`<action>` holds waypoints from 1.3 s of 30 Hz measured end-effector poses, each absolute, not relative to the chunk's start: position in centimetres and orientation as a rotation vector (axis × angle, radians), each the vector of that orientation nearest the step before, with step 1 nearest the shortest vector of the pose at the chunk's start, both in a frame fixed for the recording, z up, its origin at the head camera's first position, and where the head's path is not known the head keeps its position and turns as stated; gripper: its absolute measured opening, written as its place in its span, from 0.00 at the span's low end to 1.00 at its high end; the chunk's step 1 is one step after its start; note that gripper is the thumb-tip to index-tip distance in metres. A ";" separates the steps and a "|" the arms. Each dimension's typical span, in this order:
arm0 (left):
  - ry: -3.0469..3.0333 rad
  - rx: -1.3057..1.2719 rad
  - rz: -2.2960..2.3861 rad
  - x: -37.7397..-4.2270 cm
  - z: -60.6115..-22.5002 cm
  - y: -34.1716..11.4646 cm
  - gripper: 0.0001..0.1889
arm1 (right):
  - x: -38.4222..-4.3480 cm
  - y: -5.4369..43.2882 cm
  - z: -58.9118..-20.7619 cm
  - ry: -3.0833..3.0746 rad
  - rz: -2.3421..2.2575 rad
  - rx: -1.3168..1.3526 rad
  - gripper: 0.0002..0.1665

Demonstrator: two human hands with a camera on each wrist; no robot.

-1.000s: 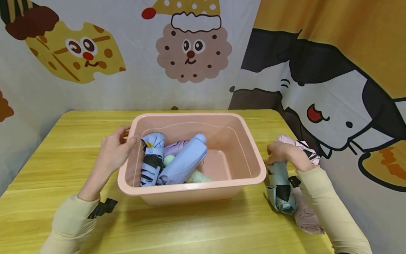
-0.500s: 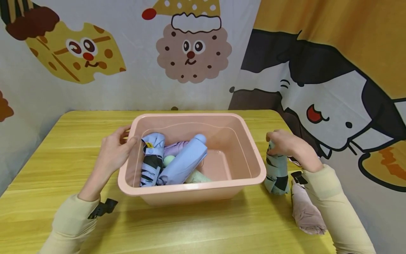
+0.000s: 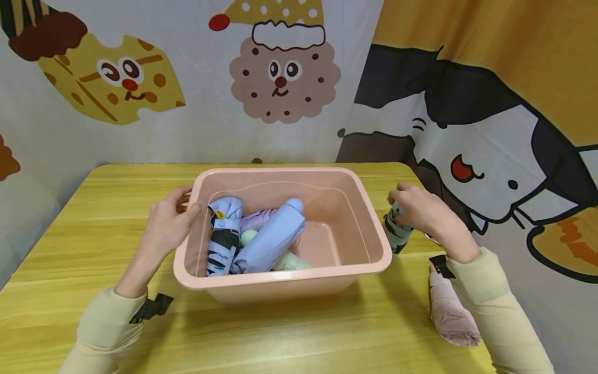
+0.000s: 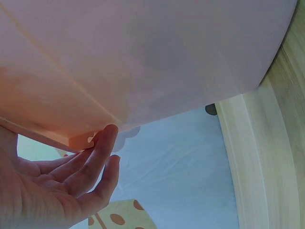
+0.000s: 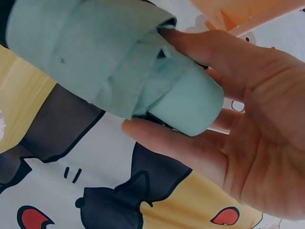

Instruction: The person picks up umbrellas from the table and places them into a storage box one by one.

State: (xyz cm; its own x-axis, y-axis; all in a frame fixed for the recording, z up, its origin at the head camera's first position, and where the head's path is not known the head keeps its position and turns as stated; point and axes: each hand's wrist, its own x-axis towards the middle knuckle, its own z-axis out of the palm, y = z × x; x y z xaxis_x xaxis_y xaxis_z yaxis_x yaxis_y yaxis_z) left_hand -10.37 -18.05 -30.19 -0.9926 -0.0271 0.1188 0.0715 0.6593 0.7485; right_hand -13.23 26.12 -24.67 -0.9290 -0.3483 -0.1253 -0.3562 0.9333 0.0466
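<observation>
My left hand (image 3: 168, 223) grips the left rim of a pink plastic bin (image 3: 289, 279), thumb on the lip. In the left wrist view its fingers (image 4: 97, 162) bend up against the underside of the rim. Just off the bin's right side, my right hand (image 3: 422, 208) holds a teal folded umbrella (image 3: 396, 236) by its handle end. The right wrist view shows thumb and fingers around the pale teal handle (image 5: 193, 102). In the bin lie a plain blue folded umbrella (image 3: 273, 236), a blue-and-black one (image 3: 223, 246), a partly covered purple one (image 3: 256, 219) and a pale green one (image 3: 290, 261).
A dusty pink folded umbrella (image 3: 453, 311) lies on the wooden table (image 3: 280, 337) by its right edge, beside my right forearm. Behind my right wrist, a bit of another patterned item shows. Cartoon-printed cloth (image 3: 187, 140) hangs around the table's back and sides.
My right hand has lifted the teal umbrella off the pile at the right and drawn it left, up to the bin's side. The left hand and the bin have stayed put.
</observation>
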 end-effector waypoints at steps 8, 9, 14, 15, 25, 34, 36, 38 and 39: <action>-2.749 -0.043 -1.247 -10.4 -30.2 -18.1 0.28 | -12.8 25.8 -25.1 3.196 0.153 -0.697 0.16; -2.747 -0.043 -1.248 -10.4 -30.2 -18.1 0.28 | -12.8 25.7 -25.1 3.231 0.153 -0.719 0.15; -2.738 -0.042 -1.249 -10.4 -30.2 -18.1 0.28 | -12.9 25.7 -25.4 3.423 0.188 -0.858 0.16; -2.738 -0.043 -1.249 -10.4 -30.2 -18.1 0.28 | -12.9 25.6 -25.4 3.458 0.201 -0.888 0.16; -2.743 -0.042 -1.267 -10.4 -30.2 -18.1 0.28 | -13.2 25.4 -25.3 3.631 0.281 -1.050 0.18; -2.740 -0.032 -1.252 -10.4 -30.2 -18.1 0.28 | -13.1 24.8 -24.5 3.736 0.345 -1.157 0.14; -2.740 -0.033 -1.251 -10.4 -30.2 -18.1 0.28 | -13.1 24.7 -24.3 3.766 0.352 -1.207 0.13; -2.741 -0.035 -1.251 -10.4 -30.2 -18.1 0.28 | -13.2 24.5 -24.1 3.792 0.347 -1.248 0.13; -2.742 -0.035 -1.251 -10.4 -30.2 -18.1 0.28 | -13.2 24.4 -24.0 3.800 0.352 -1.263 0.13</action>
